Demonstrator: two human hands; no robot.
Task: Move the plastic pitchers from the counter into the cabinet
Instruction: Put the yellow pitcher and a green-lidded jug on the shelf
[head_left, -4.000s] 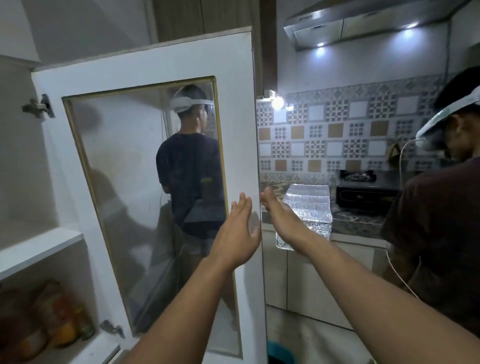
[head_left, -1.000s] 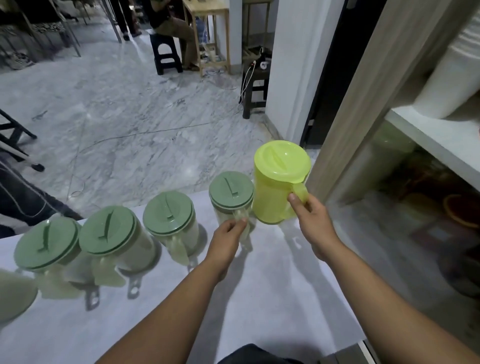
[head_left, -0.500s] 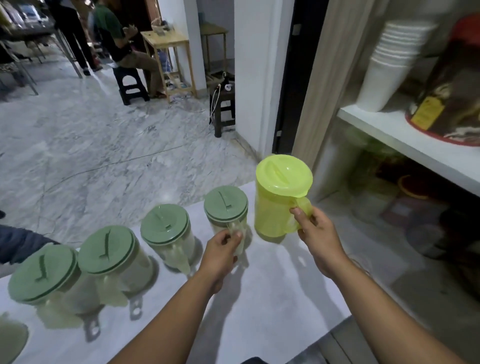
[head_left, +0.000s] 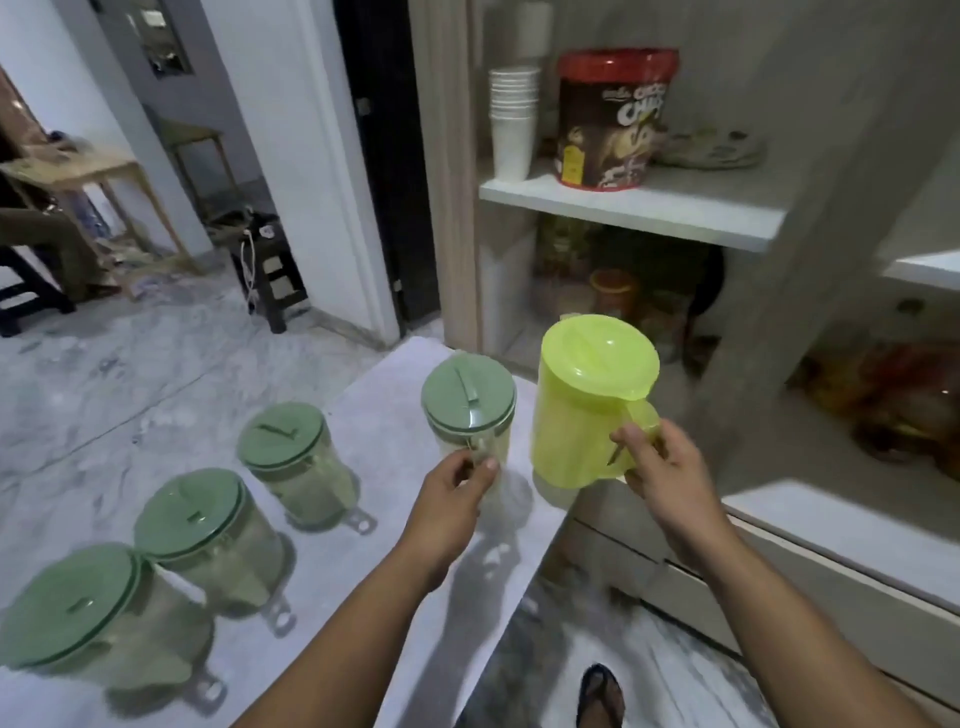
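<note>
My right hand (head_left: 662, 470) grips the handle of a lime-yellow pitcher (head_left: 584, 405), held above the right end of the white counter (head_left: 363, 571) in front of the open cabinet (head_left: 623, 208). My left hand (head_left: 452, 499) is closed on the handle of a clear pitcher with a green lid (head_left: 467, 408), also raised off the counter. Three more green-lidded pitchers stand in a row to the left: one (head_left: 291, 462), another (head_left: 202, 530), and the nearest (head_left: 83, 608).
The cabinet's upper shelf (head_left: 634, 205) carries a stack of white cups (head_left: 511, 119) and a red-lidded tub (head_left: 613, 117). Jars and packets fill the lower shelf (head_left: 618, 296). A seated person (head_left: 36, 239) and wooden table (head_left: 78, 171) are far left. My foot (head_left: 600, 696) is on the floor.
Both hands have lifted their pitchers off the counter and carried them right, toward the cabinet. My view has swung up and right, showing more of the shelves.
</note>
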